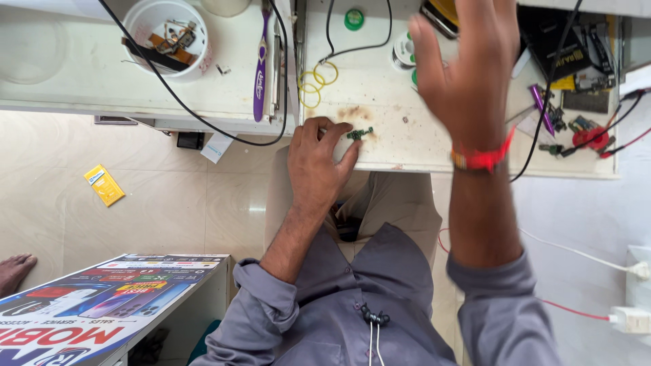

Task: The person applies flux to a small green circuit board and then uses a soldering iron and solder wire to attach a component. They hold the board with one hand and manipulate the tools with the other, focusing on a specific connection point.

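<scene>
Circuit board point(359, 133), small and green, lay near the front edge of my stained white workbench point(380, 146), pinned under my left hand's point(317, 166) fingertips. Above it my right hand point(461, 74) hovered, fingers spread, empty. Farther back lay yellow wire loops point(316, 80) and a purple toothbrush point(260, 64).

Green circuit board point(359, 133) — purple toothbrush point(260, 68), red wristband point(483, 158)

We count two hands, the left hand point(315, 163) and the right hand point(464, 74), one small green circuit board point(360, 133), one purple toothbrush point(260, 64), one white tub point(171, 35) of parts, three yellow rings point(313, 83), one yellow packet point(104, 184) on the floor
</scene>
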